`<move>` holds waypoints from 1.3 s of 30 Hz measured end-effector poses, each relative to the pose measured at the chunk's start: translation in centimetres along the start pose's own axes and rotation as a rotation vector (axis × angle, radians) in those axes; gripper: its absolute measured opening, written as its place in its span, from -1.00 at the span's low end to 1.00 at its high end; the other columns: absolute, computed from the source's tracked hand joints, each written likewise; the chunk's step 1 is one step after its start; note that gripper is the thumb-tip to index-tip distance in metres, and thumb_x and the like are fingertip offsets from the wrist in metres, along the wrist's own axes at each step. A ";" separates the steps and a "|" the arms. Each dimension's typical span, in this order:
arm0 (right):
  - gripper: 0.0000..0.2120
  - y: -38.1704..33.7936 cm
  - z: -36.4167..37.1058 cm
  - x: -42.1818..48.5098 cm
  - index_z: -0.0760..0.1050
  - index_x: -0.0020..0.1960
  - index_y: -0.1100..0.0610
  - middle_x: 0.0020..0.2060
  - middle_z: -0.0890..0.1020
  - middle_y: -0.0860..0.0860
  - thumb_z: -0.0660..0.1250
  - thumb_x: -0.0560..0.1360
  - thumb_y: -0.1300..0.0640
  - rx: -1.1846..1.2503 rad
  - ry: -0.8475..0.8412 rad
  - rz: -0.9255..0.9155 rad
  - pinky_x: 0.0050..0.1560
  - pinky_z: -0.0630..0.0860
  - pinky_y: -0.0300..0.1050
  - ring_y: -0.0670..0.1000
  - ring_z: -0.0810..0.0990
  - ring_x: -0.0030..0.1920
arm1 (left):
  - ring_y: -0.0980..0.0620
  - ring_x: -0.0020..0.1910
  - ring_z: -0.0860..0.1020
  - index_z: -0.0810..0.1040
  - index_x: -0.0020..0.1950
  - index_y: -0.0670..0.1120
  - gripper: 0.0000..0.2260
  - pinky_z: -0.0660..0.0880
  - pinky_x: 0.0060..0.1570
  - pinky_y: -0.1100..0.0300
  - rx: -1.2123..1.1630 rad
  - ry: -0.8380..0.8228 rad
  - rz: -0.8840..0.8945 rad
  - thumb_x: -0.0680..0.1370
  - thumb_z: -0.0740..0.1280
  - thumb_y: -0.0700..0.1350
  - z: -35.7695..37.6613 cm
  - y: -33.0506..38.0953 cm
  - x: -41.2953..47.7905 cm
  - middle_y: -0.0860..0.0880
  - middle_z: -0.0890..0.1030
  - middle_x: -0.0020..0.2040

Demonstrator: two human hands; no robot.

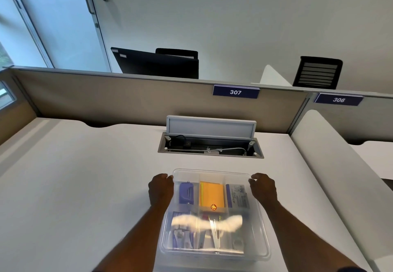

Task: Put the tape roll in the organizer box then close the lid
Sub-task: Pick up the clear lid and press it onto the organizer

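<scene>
A clear plastic organizer box (212,258) stands on the white desk in front of me. Its transparent lid (212,172) lies over it, with glare across the middle. Through the lid I see a blue item, an orange pad, a printed packet and several small tools in compartments. A greyish round shape (237,243) in the near right compartment may be the tape roll; it is too blurred to tell. My left hand (160,189) grips the lid's far left corner. My right hand (263,189) grips the far right corner.
Just beyond the box an open cable hatch (210,147) is cut into the desk (85,176), its flap (211,126) standing up. A partition (127,99) with a 307 label closes the back. A white divider (323,154) borders the right side.
</scene>
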State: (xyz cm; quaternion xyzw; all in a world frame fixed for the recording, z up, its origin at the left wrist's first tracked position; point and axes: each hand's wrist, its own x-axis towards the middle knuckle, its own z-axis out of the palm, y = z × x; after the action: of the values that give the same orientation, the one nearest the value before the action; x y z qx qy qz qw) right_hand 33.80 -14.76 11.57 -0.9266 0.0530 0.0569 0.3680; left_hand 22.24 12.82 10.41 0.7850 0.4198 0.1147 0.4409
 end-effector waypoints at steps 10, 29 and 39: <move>-0.83 0.4 0.9 4.1 0.66 0.00 0.17 0.05 0.69 0.11 0.33 0.49 0.18 -0.007 -0.042 -0.025 0.09 0.42 -0.21 0.12 0.62 0.08 | -0.14 -0.11 0.63 0.67 -0.09 -0.25 -0.80 0.43 -0.06 0.19 -0.016 0.013 0.039 0.51 0.37 -0.11 1.5 1.5 2.7 -0.20 0.69 -0.11; -0.81 2.1 1.8 4.5 0.65 -0.03 0.08 -0.04 0.72 0.11 0.32 0.48 0.03 0.030 -0.088 0.035 0.15 0.55 -0.06 0.17 0.68 -0.06 | -0.18 -0.17 0.61 0.65 -0.19 -0.27 -0.76 0.34 -0.14 0.22 -0.017 0.009 0.115 0.54 0.34 -0.11 1.9 0.2 2.6 -0.22 0.69 -0.17; -0.72 4.3 1.5 -1.1 0.57 -0.26 0.14 -0.16 0.68 0.14 0.22 0.49 0.00 0.094 -0.097 0.110 -0.01 0.54 0.01 0.18 0.64 -0.12 | -0.15 -0.30 0.52 0.57 -0.28 -0.27 -0.65 0.44 -0.20 0.08 -0.078 -0.109 0.034 0.57 0.28 -0.03 -0.8 -4.1 -2.3 -0.21 0.62 -0.30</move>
State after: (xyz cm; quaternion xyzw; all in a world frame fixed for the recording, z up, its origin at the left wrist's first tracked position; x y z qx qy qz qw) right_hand 32.00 -16.75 7.72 -0.9000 0.0883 0.1194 0.4098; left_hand 18.10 12.59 8.05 0.7794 0.3767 0.0955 0.4915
